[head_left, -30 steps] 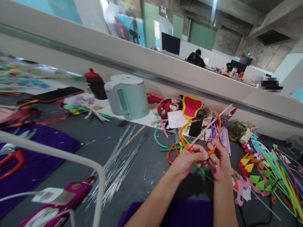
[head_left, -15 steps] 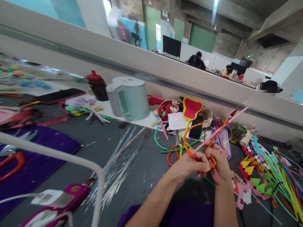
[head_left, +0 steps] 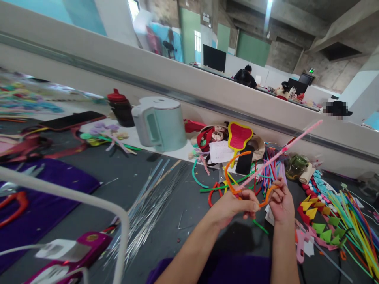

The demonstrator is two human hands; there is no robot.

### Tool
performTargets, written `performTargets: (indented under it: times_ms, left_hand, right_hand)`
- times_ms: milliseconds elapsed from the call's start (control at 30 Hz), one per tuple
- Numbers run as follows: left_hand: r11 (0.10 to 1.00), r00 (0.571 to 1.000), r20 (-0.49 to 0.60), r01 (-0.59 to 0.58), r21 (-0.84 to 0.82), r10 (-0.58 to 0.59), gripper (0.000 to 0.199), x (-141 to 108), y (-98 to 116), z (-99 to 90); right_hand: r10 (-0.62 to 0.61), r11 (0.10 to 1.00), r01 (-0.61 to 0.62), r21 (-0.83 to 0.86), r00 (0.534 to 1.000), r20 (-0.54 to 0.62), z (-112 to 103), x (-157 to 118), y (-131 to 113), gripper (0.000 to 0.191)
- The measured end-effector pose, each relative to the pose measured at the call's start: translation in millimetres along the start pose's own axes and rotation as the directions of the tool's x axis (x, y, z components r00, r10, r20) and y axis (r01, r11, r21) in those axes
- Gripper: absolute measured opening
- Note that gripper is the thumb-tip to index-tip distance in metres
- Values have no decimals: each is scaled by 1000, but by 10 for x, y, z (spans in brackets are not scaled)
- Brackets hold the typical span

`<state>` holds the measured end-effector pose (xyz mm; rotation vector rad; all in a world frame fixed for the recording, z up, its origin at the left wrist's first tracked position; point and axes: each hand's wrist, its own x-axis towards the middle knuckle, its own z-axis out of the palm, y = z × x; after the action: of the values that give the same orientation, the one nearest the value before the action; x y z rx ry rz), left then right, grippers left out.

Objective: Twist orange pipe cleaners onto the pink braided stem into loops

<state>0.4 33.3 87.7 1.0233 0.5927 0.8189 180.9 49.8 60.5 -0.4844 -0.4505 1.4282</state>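
Between thumb and fingers, my left hand pinches an orange pipe cleaner together with a long pink pipe cleaner. One orange end curves up above that hand, and the pink length slants up to the right. My right hand is closed on the other orange stretch, which bends between the two hands. Behind the left hand lie red-handled scissors, partly covered. Green pipe cleaners cross the desk just past them.
A pale blue kettle and a red-lidded cup stand along the partition. Loose silver wires lie left of my arms. Coloured pipe cleaners are bunched at right. A white bar crosses the near left. People sit beyond the partition.
My right hand has moved right, away from my left, and the orange piece between them has opened out. The orange end that stood up beside the pink one has come down.
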Motion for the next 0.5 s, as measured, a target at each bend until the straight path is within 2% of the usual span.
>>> performTargets:
  times_ms: [67, 167, 267, 367, 500]
  left_hand:
    - [999, 999, -44, -13, -41, 11, 11, 8, 3, 7]
    - [994, 998, -57, -3, -105, -3, 11, 19, -12, 20]
    - [984, 998, -56, 5, -176, -15, 11, 26, -28, 14]
    - [964, 1000, -20, 13, -265, -19, 9, 24, -22, -12]
    - [947, 998, 53, 57, -316, -42, 6, 15, 1, -32]
  right_hand:
    - [10, 999, -11, 48, 1000, 22, 68, -51, -6, 13]
    - [24, 1000, -24, -7, 999, 23, 234, -158, 59, 13]
    - [88, 989, -78, -123, 993, 77, 369, -249, 153, 21]
    - [154, 979, -129, -158, 976, 154, 423, -294, 221, 33]
    - [152, 977, -138, -160, 985, 79, 418, -296, 259, 30]
